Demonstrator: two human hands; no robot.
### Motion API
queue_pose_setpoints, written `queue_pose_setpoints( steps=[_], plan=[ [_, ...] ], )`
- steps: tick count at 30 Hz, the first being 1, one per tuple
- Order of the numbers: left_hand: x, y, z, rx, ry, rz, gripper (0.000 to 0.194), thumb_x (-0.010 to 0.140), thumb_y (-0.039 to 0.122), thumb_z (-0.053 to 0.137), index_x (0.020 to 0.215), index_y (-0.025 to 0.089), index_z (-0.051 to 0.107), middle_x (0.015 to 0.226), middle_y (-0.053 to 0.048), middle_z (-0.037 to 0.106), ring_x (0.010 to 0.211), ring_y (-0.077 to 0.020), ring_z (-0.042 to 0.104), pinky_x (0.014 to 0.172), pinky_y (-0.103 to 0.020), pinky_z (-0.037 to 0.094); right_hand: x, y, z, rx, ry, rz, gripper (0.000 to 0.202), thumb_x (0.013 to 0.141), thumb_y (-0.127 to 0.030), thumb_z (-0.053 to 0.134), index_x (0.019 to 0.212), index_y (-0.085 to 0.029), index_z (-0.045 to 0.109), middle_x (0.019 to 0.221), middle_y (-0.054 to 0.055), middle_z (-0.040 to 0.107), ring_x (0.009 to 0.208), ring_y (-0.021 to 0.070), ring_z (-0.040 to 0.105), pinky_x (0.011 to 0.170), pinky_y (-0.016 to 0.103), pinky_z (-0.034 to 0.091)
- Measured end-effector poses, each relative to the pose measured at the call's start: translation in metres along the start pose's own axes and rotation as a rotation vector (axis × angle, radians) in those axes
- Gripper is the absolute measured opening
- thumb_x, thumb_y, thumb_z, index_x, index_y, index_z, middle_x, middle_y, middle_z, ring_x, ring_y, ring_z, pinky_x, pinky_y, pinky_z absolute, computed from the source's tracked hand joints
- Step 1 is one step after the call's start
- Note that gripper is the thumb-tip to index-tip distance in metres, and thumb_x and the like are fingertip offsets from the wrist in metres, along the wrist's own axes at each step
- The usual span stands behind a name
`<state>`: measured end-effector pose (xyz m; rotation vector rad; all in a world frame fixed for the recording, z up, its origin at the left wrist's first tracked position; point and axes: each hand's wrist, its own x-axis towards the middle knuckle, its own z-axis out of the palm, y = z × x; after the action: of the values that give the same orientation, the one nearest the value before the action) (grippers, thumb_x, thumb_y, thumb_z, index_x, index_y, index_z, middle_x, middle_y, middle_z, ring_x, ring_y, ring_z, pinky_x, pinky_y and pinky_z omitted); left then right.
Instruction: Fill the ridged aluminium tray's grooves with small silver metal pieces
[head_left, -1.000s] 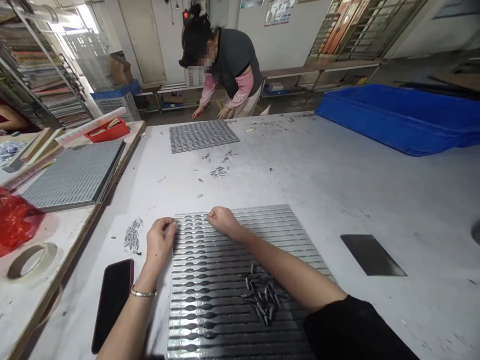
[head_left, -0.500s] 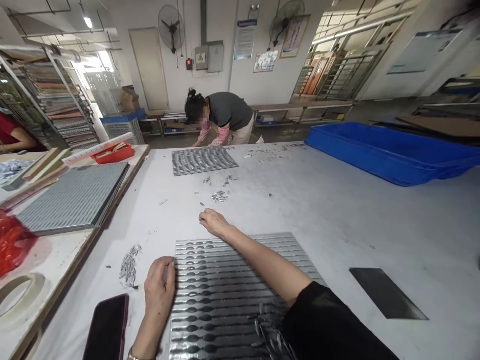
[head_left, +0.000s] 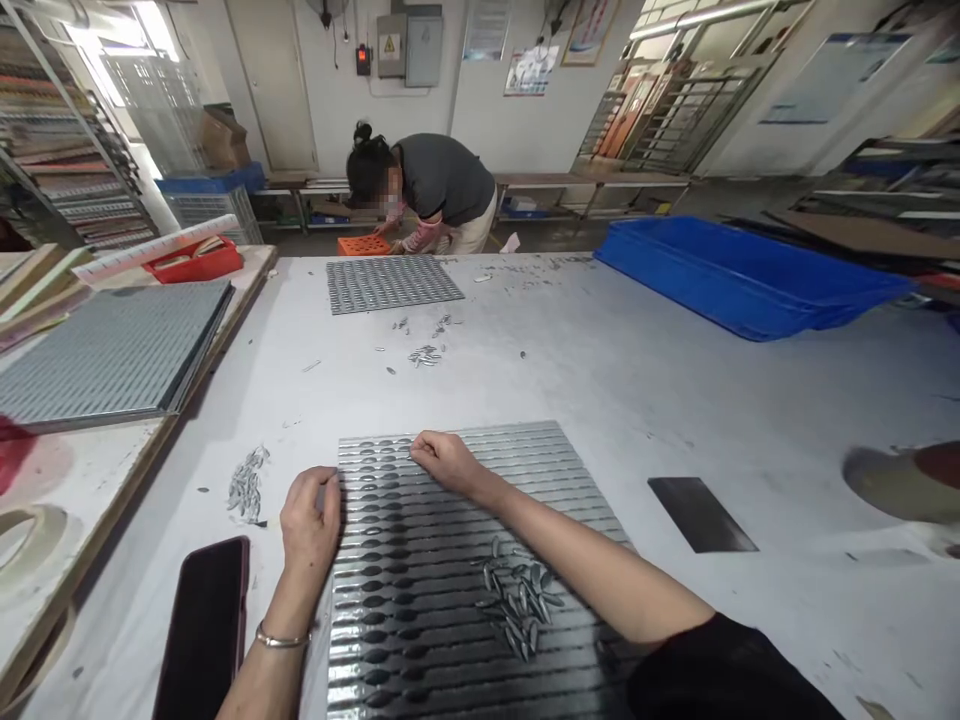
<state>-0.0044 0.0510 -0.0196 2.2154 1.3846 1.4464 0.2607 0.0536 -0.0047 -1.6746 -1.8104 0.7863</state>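
Grey sheet (head_left: 442, 580): left hand (head_left: 309, 520) at left edge; white tabletop (head_left: 592, 385) stretches right.

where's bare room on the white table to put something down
Widest: the stretch of white table bounded by the ridged sheet, blue tub and dark plate, mostly bare. A narrower strip runs between the sheet's far edge and the scattered pieces. Crowded: left of the sheet, where the phone and a heap of small pieces lie near the left hand.

A dark phone (head_left: 202, 625) lies near the left hand (head_left: 309, 525), on its outer side; a blue tub (head_left: 697, 287) sits well beyond the right hand (head_left: 450, 464), toward the right.
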Motion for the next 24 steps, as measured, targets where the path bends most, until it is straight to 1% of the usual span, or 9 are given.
queue_pose_setpoints(
  steps=[4,8,10,11,13,16,19,21,24],
  plan=[
    [0.0,-0.003,0.001,0.025,-0.006,-0.016,0.011,0.096,0.024,0.056,0.094,0.02,0.066,0.091,-0.004,0.072,0.087,-0.0177,0.068,0.084,-0.031,0.054,0.008,-0.004,0.013,-0.073,0.048,-0.053,0.014,0.09,-0.015,0.058,0.078,-0.018,0.065,0.08,0.002,0.069,0.078,0.0162,0.062,0.076,0.026,0.044],
    [0.004,0.002,-0.001,0.049,-0.025,-0.049,0.015,0.095,0.027,0.056,0.091,0.019,0.068,0.089,-0.004,0.072,0.086,-0.0185,0.068,0.084,-0.032,0.054,0.012,-0.007,0.019,-0.114,0.085,0.018,0.012,0.093,-0.015,0.057,0.083,-0.018,0.064,0.089,0.006,0.067,0.091,0.0195,0.06,0.087,0.03,0.043],
    [0.006,0.003,0.0,0.07,-0.027,-0.063,0.016,0.094,0.029,0.057,0.091,0.018,0.069,0.09,-0.005,0.073,0.087,-0.0192,0.069,0.085,-0.033,0.054,0.007,-0.009,0.012,-0.136,0.136,0.053,0.005,0.092,-0.015,0.059,0.095,-0.016,0.064,0.1,0.008,0.066,0.098,0.02,0.058,0.09,0.03,0.043],
    [0.007,0.003,0.001,0.078,-0.027,-0.066,0.017,0.093,0.029,0.057,0.09,0.018,0.069,0.089,-0.005,0.073,0.086,-0.0194,0.069,0.084,-0.033,0.054,0.002,-0.01,0.005,-0.15,0.165,0.047,0.009,0.091,-0.016,0.062,0.1,-0.015,0.064,0.102,0.008,0.065,0.098,0.0198,0.058,0.09,0.03,0.043],
    [0.009,0.001,0.003,0.084,-0.037,-0.072,0.017,0.092,0.03,0.057,0.09,0.018,0.07,0.089,-0.005,0.073,0.086,-0.0194,0.069,0.084,-0.033,0.053,-0.017,-0.011,-0.015,-0.163,0.174,-0.002,0.008,0.093,-0.016,0.06,0.1,-0.014,0.064,0.095,0.006,0.066,0.092,0.0183,0.058,0.088,0.029,0.044],
    [0.009,-0.004,0.007,0.082,-0.073,-0.11,0.018,0.091,0.031,0.058,0.09,0.018,0.07,0.088,-0.005,0.073,0.086,-0.0196,0.068,0.084,-0.033,0.053,-0.065,-0.011,-0.043,-0.201,-0.02,-0.089,0.019,0.098,-0.016,0.051,0.087,-0.016,0.067,0.084,0.003,0.066,0.081,0.0166,0.059,0.079,0.029,0.044],
    [0.007,-0.007,0.008,0.079,-0.099,-0.155,0.019,0.091,0.032,0.058,0.09,0.018,0.07,0.089,-0.005,0.073,0.085,-0.0199,0.068,0.084,-0.034,0.054,-0.115,-0.003,-0.056,-0.332,-0.276,-0.082,0.011,0.094,-0.013,0.059,0.093,-0.017,0.07,0.097,0.006,0.068,0.087,0.0189,0.061,0.073,0.028,0.043],
    [0.006,-0.008,0.009,0.077,-0.117,-0.17,0.019,0.091,0.033,0.057,0.09,0.019,0.07,0.089,-0.005,0.073,0.084,-0.0202,0.068,0.083,-0.034,0.054,-0.134,0.004,-0.056,-0.408,-0.325,-0.054,0.01,0.094,-0.014,0.06,0.097,-0.017,0.069,0.102,0.008,0.067,0.09,0.02,0.061,0.072,0.028,0.043],
    [0.004,-0.01,0.009,0.076,-0.144,-0.173,0.021,0.092,0.034,0.055,0.089,0.019,0.07,0.088,-0.005,0.073,0.084,-0.0209,0.068,0.084,-0.035,0.054,-0.14,0.01,-0.053,-0.432,-0.333,-0.043,0.009,0.098,-0.017,0.055,0.097,-0.016,0.064,0.1,0.008,0.066,0.086,0.019,0.06,0.071,0.028,0.042]
  ],
)
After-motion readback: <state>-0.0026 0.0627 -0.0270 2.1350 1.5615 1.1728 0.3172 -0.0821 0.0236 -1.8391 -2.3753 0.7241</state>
